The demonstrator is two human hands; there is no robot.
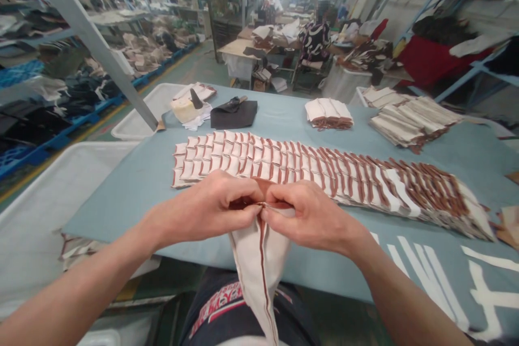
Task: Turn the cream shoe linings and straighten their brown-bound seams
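Between my two hands, over the table's front edge, a cream fabric piece (pixel 253 262) with a brown seam hangs down toward my lap. My left hand (pixel 214 205) pinches its upper edge from the left, fingers curled. From the right, my right hand (pixel 302 213) pinches the same edge, its thumb close to my left thumb. Brown material shows between and behind the fingers. Just beyond my hands lies a long row of overlapping cream and brown pieces (pixel 279 159).
The blue-green table (pixel 133 189) bears white strips (pixel 430 275) at right, a black cloth (pixel 234 113), a small stack (pixel 329 112) and a larger pile (pixel 413 116) at the back. White bins (pixel 44 189) stand left. A seated person (pixel 315 40) is farther off.
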